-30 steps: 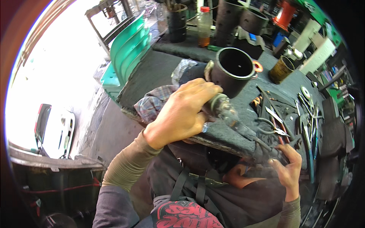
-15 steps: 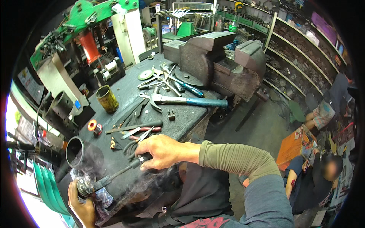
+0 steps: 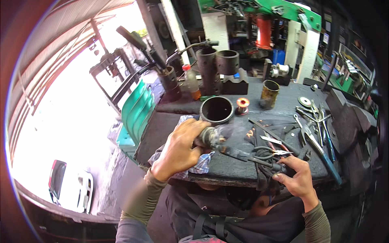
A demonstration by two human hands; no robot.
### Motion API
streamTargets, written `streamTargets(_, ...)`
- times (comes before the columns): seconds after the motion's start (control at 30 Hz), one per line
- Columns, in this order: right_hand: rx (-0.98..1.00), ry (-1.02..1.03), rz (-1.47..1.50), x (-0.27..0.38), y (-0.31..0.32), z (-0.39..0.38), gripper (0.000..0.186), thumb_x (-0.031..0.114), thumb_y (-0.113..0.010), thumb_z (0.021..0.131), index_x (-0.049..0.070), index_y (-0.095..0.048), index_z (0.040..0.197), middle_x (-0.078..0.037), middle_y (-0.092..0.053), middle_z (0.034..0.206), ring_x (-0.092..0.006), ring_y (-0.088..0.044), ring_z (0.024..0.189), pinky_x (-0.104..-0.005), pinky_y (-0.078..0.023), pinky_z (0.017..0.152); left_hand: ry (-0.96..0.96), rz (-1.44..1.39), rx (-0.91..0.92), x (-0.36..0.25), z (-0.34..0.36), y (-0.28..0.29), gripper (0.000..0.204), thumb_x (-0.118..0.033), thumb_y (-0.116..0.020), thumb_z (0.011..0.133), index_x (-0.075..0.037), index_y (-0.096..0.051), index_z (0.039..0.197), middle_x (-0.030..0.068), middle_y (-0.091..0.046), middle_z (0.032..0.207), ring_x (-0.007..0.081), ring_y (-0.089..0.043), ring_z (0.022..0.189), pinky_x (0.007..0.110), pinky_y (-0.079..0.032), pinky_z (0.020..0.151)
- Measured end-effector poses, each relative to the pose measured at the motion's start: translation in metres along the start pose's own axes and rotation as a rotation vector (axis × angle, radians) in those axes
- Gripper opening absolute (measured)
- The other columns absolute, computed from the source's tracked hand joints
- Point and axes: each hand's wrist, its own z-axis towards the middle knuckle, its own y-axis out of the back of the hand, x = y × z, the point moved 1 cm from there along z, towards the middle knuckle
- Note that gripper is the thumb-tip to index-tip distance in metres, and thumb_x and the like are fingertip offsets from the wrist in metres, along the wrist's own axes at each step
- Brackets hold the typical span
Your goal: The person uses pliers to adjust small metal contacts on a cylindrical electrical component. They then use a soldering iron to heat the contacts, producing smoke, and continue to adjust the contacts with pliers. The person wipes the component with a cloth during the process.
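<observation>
1. Rod-like tool (image 3: 262, 163) is held, in the head view, over the worktop (image 3: 160, 127), its dark handle gripped by the fingers of the right hand (image 3: 298, 174).
2. Cylindrical metal part (image 3: 209, 137) is clasped by the fingers of the left hand (image 3: 182, 148) near a checked cloth (image 3: 202, 163); whether it is touched by the tool's tip cannot be told.
3. A metal tube (image 3: 217, 122) is seen behind, near a spool (image 3: 242, 106).

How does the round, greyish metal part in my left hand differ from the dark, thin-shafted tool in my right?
The round, greyish metal part is short and thick; the dark, thin-shafted tool is long and slender. Your left hand wraps around the part; your right hand grips the tool's end. Both are held.
</observation>
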Motion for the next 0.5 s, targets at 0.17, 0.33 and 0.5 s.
streamTargets(0.17,0.004,0.016,-0.009,-0.003,0.004,-0.001,0.045,0.008,-0.095,0.071,-0.005,-0.076,0.111,-0.016,-0.078,0.105,-0.0311,-0.075,0.1,-0.0385,-0.056,0.091,0.04,-0.054,-0.005,-0.006,0.002,-0.008,0.064,-0.003,-0.088,0.07,-0.003,-0.072,0.132,0.0216,-0.073,0.13,0.0426,-0.065,0.131,0.048,-0.052,0.114)
streamTargets(0.33,-0.005,0.022,0.037,-0.009,0.005,0.001,0.045,0.007,-0.094,0.073,-0.006,-0.075,0.111,-0.016,-0.077,0.105,-0.0299,-0.073,0.101,-0.0374,-0.055,0.093,0.022,-0.023,0.003,-0.005,0.005,-0.01,0.063,0.003,-0.078,0.07,-0.003,-0.071,0.133,0.0221,-0.073,0.13,0.0435,-0.065,0.131,0.048,-0.051,0.115)
streamTargets(0.5,0.059,-0.051,0.046,-0.007,0.005,0.007,0.044,0.004,-0.093,0.072,-0.006,-0.075,0.111,-0.016,-0.077,0.104,-0.027,-0.071,0.097,-0.0367,-0.054,0.093,0.013,-0.022,-0.004,0.003,0.006,-0.01,0.061,0.001,-0.076,0.072,-0.003,-0.071,0.133,0.0224,-0.072,0.131,0.0435,-0.065,0.132,0.048,-0.051,0.115)
